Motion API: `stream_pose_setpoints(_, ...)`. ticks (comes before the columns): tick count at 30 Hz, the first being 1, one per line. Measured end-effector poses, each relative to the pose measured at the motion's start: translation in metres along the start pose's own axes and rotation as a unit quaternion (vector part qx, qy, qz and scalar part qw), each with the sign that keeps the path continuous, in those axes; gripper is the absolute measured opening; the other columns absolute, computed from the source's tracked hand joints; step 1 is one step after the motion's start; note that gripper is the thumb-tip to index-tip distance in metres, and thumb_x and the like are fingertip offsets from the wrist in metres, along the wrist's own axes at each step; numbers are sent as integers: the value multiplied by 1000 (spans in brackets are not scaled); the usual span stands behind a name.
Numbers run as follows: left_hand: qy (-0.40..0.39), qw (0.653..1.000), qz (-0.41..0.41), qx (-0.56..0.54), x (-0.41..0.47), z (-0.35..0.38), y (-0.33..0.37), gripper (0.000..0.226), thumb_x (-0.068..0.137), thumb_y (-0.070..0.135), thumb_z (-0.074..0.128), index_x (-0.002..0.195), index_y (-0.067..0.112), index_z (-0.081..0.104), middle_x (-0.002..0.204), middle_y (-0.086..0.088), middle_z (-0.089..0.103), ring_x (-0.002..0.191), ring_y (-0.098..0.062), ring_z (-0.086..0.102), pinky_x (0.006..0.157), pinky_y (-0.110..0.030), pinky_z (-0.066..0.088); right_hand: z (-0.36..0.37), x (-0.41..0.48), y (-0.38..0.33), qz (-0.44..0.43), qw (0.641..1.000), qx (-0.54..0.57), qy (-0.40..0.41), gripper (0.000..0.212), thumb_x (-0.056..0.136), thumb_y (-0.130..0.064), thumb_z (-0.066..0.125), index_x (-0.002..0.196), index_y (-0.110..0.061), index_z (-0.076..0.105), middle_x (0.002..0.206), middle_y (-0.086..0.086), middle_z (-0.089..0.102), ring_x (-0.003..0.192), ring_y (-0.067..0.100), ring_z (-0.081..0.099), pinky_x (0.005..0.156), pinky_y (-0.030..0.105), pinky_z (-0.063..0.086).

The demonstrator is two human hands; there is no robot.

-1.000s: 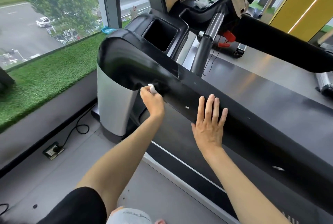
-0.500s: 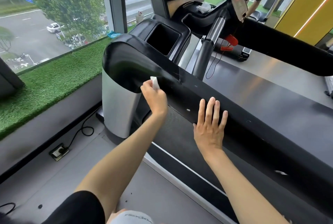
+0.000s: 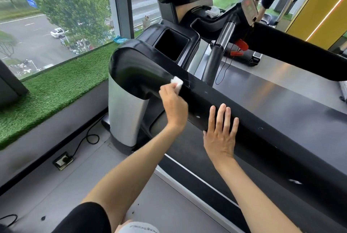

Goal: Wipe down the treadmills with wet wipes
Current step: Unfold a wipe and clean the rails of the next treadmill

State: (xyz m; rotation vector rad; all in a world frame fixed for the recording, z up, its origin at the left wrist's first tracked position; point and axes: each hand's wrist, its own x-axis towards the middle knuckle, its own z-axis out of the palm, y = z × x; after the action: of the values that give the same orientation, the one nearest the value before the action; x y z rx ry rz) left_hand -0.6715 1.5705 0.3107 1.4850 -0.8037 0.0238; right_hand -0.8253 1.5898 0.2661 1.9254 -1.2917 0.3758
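Gym floor by a big window, and on the treadmill's black handrail the white wet wipe is pressed near the rail's curved front end, pinched in the curled fingers of the left hand. Right hand lies flat on the rail just beside it, fingers straight, holding nothing. Below the rail's front end, a floor socket.
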Motion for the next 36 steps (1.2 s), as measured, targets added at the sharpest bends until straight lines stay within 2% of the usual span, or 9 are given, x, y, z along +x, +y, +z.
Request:
stream_pose_setpoints(5, -182, 966, 182, -22, -70, -7, -14, 23, 84, -4, 50, 101, 9, 55, 101, -5, 50, 95, -18, 48, 88, -18, 41, -1, -1, 0, -1, 1000, 0, -9, 113, 75, -41, 72, 153, -4, 0, 157, 24, -14, 145, 36, 3, 118, 52, -5)
stream_pose_setpoints(8, -105, 988, 112, -5, -27, -11, -28, 27, 79, -15, 41, 96, 0, 56, 93, -14, 51, 91, -26, 50, 81, -31, 44, 0, 0, 0, -3, 1000, 6, -14, 113, 74, -41, 73, 154, -4, 1, 158, 24, -14, 145, 37, 3, 118, 52, -5)
stream_pose_setpoints(12, -19, 999, -44, 14, 21, -10, -20, 22, 83, -14, 39, 95, -5, 55, 96, -14, 47, 92, -30, 47, 83, -25, 38, -2, 0, 0, 1, 1000, 16, -18, 113, 74, -40, 73, 154, -4, 2, 158, 23, -11, 146, 36, 0, 118, 52, -4)
stream_pose_setpoints(17, -159, 975, 151, -26, -57, 0, 4, 29, 79, -9, 47, 104, 2, 55, 102, -10, 50, 95, -20, 45, 86, -20, 40, -9, 3, 1, 18, 998, 67, -5, 98, 82, -38, 57, 153, 0, 2, 157, 21, 7, 147, 32, 3, 119, 49, 0)
stream_pose_setpoints(20, -230, 953, 192, -32, -71, -11, -10, 31, 77, 0, 52, 107, 9, 51, 101, -7, 50, 95, -20, 48, 87, -17, 41, -16, 1, 5, 23, 993, 120, -1, 103, 77, -27, 64, 152, 1, -1, 156, 21, 13, 148, 30, 3, 120, 45, -1)
stream_pose_setpoints(27, -60, 998, -1, 9, 3, -5, -1, 41, 78, -19, 33, 109, -4, 54, 100, -4, 42, 96, -20, 42, 87, -22, 37, -30, -8, 33, 100, 986, 126, -38, 103, 75, -27, 76, 149, 5, 13, 156, 26, 12, 145, 36, 11, 119, 43, 0)
stream_pose_setpoints(30, -154, 983, 98, -11, -48, 2, 20, 47, 72, -18, 34, 110, -1, 57, 103, -5, 45, 98, -19, 41, 88, -25, 41, -28, -18, 42, 111, 987, 111, -48, 106, 75, -31, 76, 150, 5, 10, 156, 26, 13, 146, 36, 9, 120, 43, 1)
stream_pose_setpoints(33, -300, 926, 231, -8, -88, -5, 17, 45, 81, -12, 45, 119, 10, 52, 112, -3, 47, 101, -18, 44, 87, -27, 44, -27, -26, 42, 102, 988, 103, -55, 113, 74, -30, 76, 151, 2, 0, 157, 23, 9, 148, 32, -1, 120, 43, -1)
stream_pose_setpoints(36, -262, 924, 279, -15, -63, -14, -1, 41, 81, -9, 39, 114, 13, 51, 106, -2, 48, 97, -19, 45, 86, -23, 44, -27, -27, 43, 98, 987, 108, -64, 121, 71, -30, 80, 151, 1, -5, 157, 23, 8, 147, 35, 6, 120, 44, -2)
